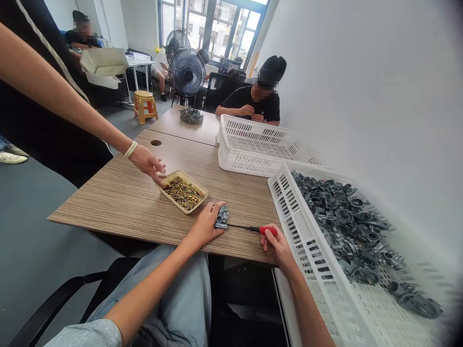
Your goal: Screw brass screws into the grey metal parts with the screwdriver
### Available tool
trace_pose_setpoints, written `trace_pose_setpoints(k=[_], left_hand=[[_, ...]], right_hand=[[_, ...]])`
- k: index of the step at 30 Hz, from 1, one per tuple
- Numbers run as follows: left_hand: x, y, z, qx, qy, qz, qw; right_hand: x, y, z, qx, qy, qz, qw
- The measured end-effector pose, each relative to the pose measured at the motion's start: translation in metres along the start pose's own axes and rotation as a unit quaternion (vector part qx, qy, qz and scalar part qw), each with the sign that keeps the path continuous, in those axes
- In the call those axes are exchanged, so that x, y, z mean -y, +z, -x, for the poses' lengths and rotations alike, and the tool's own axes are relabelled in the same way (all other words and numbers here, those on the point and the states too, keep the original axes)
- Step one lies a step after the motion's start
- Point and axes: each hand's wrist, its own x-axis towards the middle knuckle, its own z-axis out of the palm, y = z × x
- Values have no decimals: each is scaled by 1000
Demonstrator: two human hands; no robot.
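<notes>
On the wooden table (112, 199), my left hand (206, 226) is closed around a small grey metal casting (222, 217), which looks like a carburetor body. My right hand (276, 242) grips the red handle of a screwdriver (267, 230). Its thin dark shaft lies level and points left, the tip meeting the casting's right side; exactly where it sits is too small to tell. Just beyond my left hand stands a cream tray (185, 211) heaped with small brass-coloured parts (183, 192). Another person's hand (146, 162), with a light wristband, reaches to that tray's left edge.
At my right, a white slatted crate (301, 236) holds many grey metal castings (342, 218). A second white crate (247, 164) stands behind it. A pile of metal parts (191, 115) lies on the far table, where a person (253, 101) sits. Fans (187, 72) stand beyond.
</notes>
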Motion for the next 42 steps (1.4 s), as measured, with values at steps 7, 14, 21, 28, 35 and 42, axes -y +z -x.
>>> trace_pose_setpoints(k=[7, 14, 21, 28, 35, 42], left_hand=[[-1, -1, 0, 4, -5, 5, 1000], [-3, -3, 0, 4, -2, 4, 1000], [-3, -3, 0, 2, -4, 11, 1000], [-4, -4, 0, 1, -10, 20, 1000], [-3, -3, 0, 1, -8, 18, 1000], [-4, -3, 0, 3, -5, 12, 1000]], right_hand=[[-13, -10, -7, -54, -1, -102, 993], [-11, -10, -4, -21, -4, -86, 996], [-12, -11, -4, -11, -8, -88, 996], [-11, -10, -4, -11, -9, -67, 998], [-11, -12, -5, -19, -10, -82, 996], [-10, -10, -5, -19, -6, -85, 996]])
